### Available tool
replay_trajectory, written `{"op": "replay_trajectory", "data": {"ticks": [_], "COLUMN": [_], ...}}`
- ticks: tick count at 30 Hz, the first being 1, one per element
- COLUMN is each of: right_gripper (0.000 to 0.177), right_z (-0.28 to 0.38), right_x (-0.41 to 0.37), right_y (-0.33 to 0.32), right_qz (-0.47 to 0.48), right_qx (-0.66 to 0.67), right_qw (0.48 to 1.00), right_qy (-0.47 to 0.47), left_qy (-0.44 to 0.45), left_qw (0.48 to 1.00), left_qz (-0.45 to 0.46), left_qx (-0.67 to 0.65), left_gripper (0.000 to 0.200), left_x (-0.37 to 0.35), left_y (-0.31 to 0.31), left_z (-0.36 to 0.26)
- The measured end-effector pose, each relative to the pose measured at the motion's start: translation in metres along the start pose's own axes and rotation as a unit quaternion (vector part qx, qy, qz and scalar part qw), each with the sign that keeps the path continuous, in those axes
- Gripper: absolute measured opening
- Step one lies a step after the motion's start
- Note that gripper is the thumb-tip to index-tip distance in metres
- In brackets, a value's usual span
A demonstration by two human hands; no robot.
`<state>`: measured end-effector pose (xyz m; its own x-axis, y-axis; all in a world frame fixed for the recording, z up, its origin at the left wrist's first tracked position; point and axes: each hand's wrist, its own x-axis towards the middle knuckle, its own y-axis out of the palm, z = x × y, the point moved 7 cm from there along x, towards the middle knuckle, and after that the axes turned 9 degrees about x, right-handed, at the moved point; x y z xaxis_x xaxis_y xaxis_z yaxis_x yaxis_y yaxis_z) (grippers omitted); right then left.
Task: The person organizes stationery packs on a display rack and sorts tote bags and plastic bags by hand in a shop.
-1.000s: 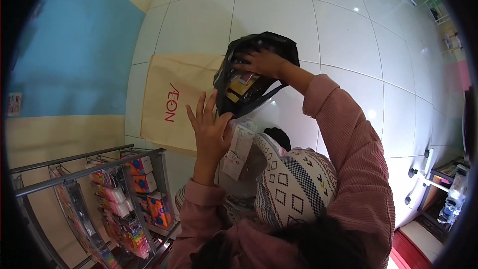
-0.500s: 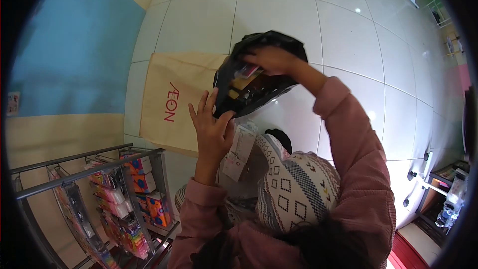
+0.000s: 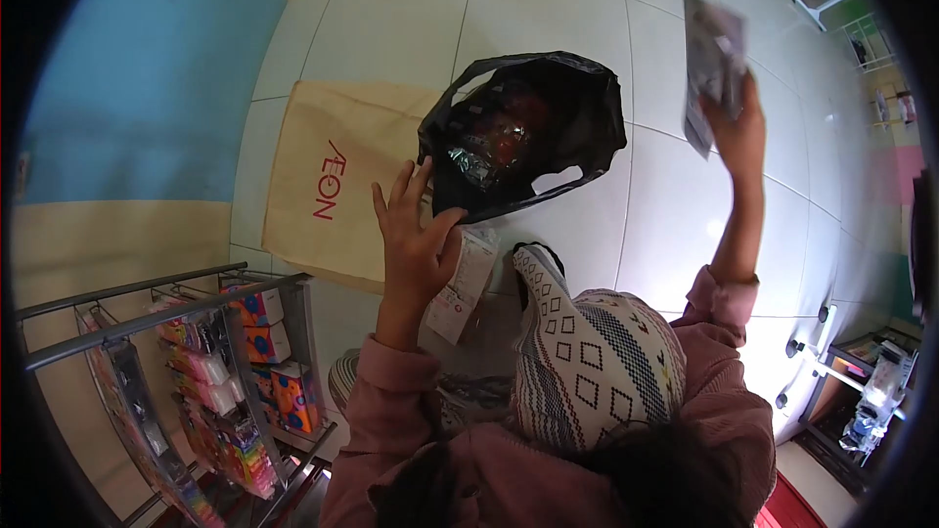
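On the floor a black plastic bag stands with its mouth open. Inside lie shiny clear-wrapped contents, reddish and dark, which I cannot make out further. My left hand holds the near left rim of the bag between thumb and forefinger, its other fingers spread. Out to the right, my right hand grips a flat greyish packet, raised above the floor and blurred by motion. A beige cloth bag with red AEON lettering lies flat left of the black bag, partly beneath its edge.
White papers with print lie between my left arm and my patterned-clothed knee. A metal rack with hanging colourful packets stands at the lower left. A blue and cream wall rises on the left; a wheeled stand is at the right.
My right hand has come out of the black bag and swung right, now with the flat packet in it. The bag's mouth gapes wider. My left hand stays at the rim.
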<state>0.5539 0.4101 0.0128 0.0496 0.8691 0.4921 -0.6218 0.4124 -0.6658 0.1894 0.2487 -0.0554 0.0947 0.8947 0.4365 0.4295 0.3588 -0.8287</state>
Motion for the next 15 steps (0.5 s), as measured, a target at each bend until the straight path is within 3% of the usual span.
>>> {"op": "replay_trajectory", "data": {"ticks": [2, 6, 8, 10, 14, 15], "right_gripper": [0.052, 0.056, 0.061, 0.069, 0.090, 0.100], "right_z": [-0.077, -0.167, -0.155, -0.136, -0.108, -0.100], "right_x": [-0.022, -0.107, -0.137, -0.152, -0.131, -0.109], "right_y": [0.035, 0.112, 0.135, 0.149, 0.138, 0.132], "right_qz": [0.052, 0.155, 0.210, 0.199, 0.239, 0.221], "right_qx": [-0.179, -0.301, -0.380, -0.394, -0.343, -0.288], "right_qw": [0.976, 0.923, 0.882, 0.889, 0.886, 0.908], "right_qy": [0.109, 0.183, 0.180, 0.123, 0.201, 0.208], "left_qy": [0.007, 0.007, 0.004, 0.008, 0.012, 0.013], "left_qw": [1.000, 1.000, 1.000, 1.000, 0.999, 0.999], "left_qz": [0.005, 0.009, 0.007, 0.012, 0.030, 0.030], "left_qx": [-0.002, -0.002, -0.003, 0.003, 0.011, 0.013], "left_gripper": [0.016, 0.017, 0.018, 0.018, 0.019, 0.018], "left_x": [-0.002, -0.006, -0.009, -0.011, -0.014, -0.014], "left_y": [0.000, 0.001, 0.002, 0.001, -0.001, -0.002], "left_z": [-0.002, -0.003, -0.004, -0.008, -0.012, -0.011]}}
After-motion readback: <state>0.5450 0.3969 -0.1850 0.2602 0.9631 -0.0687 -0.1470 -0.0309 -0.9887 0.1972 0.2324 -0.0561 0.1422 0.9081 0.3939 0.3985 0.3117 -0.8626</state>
